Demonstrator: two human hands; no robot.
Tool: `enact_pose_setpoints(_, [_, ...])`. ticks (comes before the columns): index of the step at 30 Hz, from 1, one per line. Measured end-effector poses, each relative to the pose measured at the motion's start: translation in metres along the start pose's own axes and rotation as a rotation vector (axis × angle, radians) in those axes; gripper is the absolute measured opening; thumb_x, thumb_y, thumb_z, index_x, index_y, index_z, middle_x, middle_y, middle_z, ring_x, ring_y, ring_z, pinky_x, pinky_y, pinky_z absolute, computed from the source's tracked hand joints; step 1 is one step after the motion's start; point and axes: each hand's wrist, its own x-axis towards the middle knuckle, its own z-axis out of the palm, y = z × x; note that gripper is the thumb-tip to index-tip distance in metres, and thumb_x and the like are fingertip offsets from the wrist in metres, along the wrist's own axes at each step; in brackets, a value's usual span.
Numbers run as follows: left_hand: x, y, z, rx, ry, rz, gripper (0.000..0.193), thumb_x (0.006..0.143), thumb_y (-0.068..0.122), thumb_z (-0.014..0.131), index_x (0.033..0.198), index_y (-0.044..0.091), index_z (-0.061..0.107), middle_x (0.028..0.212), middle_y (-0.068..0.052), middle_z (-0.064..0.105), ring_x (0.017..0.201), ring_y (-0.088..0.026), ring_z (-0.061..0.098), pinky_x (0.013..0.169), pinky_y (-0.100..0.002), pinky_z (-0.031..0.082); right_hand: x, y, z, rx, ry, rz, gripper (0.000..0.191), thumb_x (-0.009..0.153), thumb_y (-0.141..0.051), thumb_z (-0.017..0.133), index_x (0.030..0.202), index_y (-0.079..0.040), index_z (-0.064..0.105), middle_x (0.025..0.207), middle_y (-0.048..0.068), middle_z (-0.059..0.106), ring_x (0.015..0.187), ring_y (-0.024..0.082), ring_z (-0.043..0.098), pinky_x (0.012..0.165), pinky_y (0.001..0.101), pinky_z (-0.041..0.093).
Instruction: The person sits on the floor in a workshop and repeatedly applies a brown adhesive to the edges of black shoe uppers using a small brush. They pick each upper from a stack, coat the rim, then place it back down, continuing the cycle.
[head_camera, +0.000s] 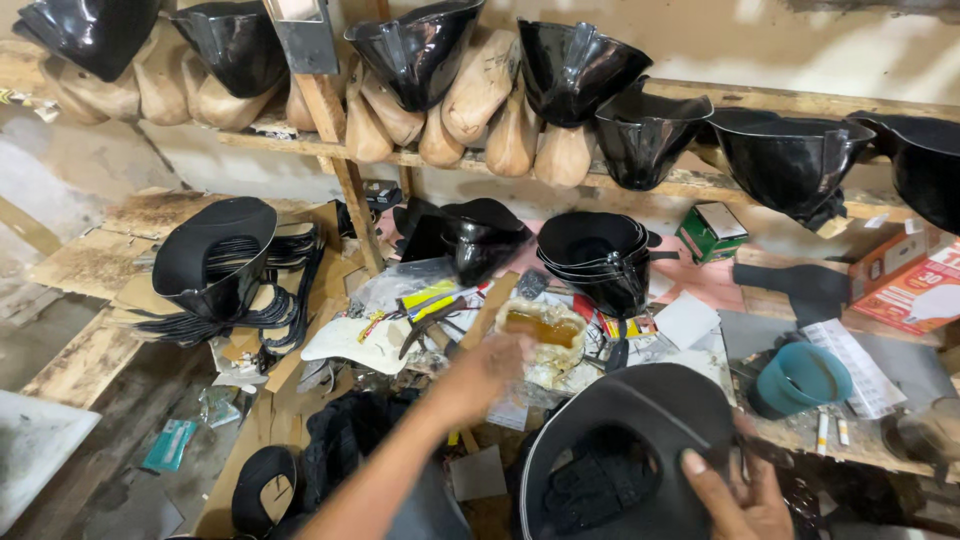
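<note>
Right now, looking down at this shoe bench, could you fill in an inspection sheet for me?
Surface: wooden bench, worn, mostly covered.
Job's things: black shoe upper held at its edge by the right hand; glue tub of amber stuff, the left hand reaching to it, blurred.
Clutter: stacked black uppers, teal cup, green box, papers.
Grippers: two bare hands, no tools seen in them.
Cables: nothing seen.
Surroundings: shelf of wooden lasts and glossy black uppers.
</note>
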Motion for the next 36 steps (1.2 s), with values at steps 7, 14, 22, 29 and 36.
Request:
enact_pose_setpoints(7, [-0.103,-0.120,0.031,-0.517,-0.496,-0.333,0.044,0.097,0.021,0.062,0.139,0.008,0.058,0.126,-0.011,0.068,0.110,-0.027,0.069,0.089,-0.036,0.057,-0.023,-0.054,0.114,0.044,-0.474,0.044,0.079,0.074,0.010,0.074,0.147,0.001,0.043,0.142,0.024,0.061,0.134,0.026,0.057,0.111,0.0382,0.039])
enact_pose_setpoints(14, [-0.149,-0.213,0.023,-0.678,0.126,-0.483,0.043,0.097,0.021,0.061,0.137,0.005,0.060,0.125,-0.014,0.069,0.112,-0.029,0.068,0.092,-0.038,0.055,0.048,-0.083,0.144,-0.391,-0.253,-0.035,0.032,0.096,-0.018,0.064,0.124,-0.004,0.072,0.104,0.015,0.078,0.092,0.020,0.070,0.085,0.0330,0.054])
enact_pose_setpoints(22, [-0.206,-0.263,-0.037,-0.541,0.653,-0.531,0.041,0.098,0.020,0.061,0.135,0.003,0.063,0.124,-0.017,0.070,0.115,-0.030,0.068,0.097,-0.040,0.053,0.118,-0.061,0.180,-0.847,-0.411,-0.460,0.037,0.086,-0.039,0.075,0.104,-0.007,0.076,0.087,0.014,0.064,0.082,0.029,0.061,0.073,0.0413,0.048])
enact_pose_setpoints(29, [-0.230,-0.271,-0.046,-0.353,0.914,-0.458,0.040,0.098,0.020,0.060,0.133,0.000,0.065,0.123,-0.020,0.071,0.117,-0.032,0.068,0.100,-0.042,0.051,0.130,-0.083,0.199,-1.100,-0.432,-0.429,0.035,0.088,-0.043,0.073,0.093,-0.009,0.079,0.085,0.008,0.070,0.095,0.028,0.054,0.085,0.0443,0.040])
enact_pose_setpoints(36, [-0.218,-0.256,-0.040,0.186,0.929,0.003,0.041,0.097,0.019,0.061,0.132,-0.002,0.066,0.125,-0.021,0.071,0.124,-0.031,0.064,0.108,-0.042,0.045,0.096,-0.091,0.168,-0.982,-0.397,-0.620,0.029,0.087,-0.039,0.074,0.104,-0.016,0.081,0.099,0.005,0.076,0.103,0.022,0.064,0.087,0.0448,0.041])
